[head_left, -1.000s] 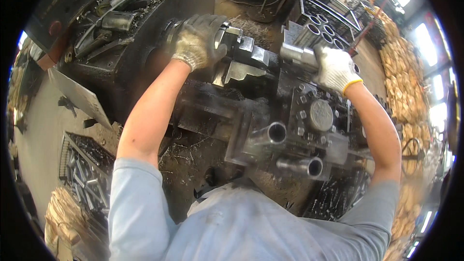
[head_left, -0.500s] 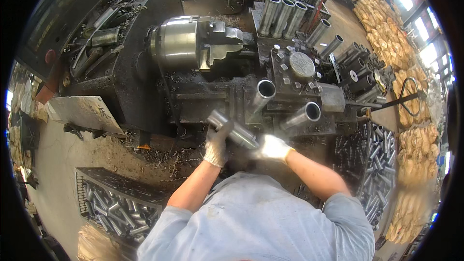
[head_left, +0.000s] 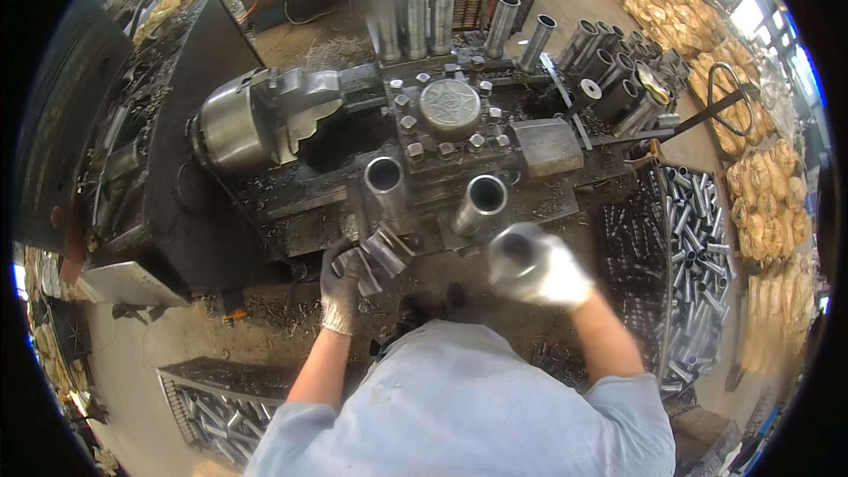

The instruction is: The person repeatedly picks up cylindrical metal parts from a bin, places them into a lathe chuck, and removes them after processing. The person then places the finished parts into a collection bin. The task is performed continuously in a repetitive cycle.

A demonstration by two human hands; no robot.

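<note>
My left hand (head_left: 343, 281), in a grey-soiled glove, is closed around a short, ridged steel piece (head_left: 382, 253) with bright collars; its exact kind does not show. In my white-gloved right hand (head_left: 565, 281) is a metal tube (head_left: 517, 252), its open end turned up, both blurred by motion. The two hands are apart in front of the lathe. Between and beyond them stand two upright steel tubes, one on the left (head_left: 386, 194) just behind the ridged piece, the other on the right (head_left: 481, 203) near the held tube.
The lathe chuck (head_left: 243, 124) is at the left, and a round-topped tool post (head_left: 450, 106) at the centre. More tubes stand behind it (head_left: 413, 18) and at the right (head_left: 618, 79). Crates of finished tubes lie at right (head_left: 661, 247) and lower left (head_left: 177, 389). A bent handle (head_left: 731, 110) juts out.
My hands have moved apart; before, both were on one tube. The right hand has carried a tube rightward, while the left holds the ridged piece. The view has shifted right.
</note>
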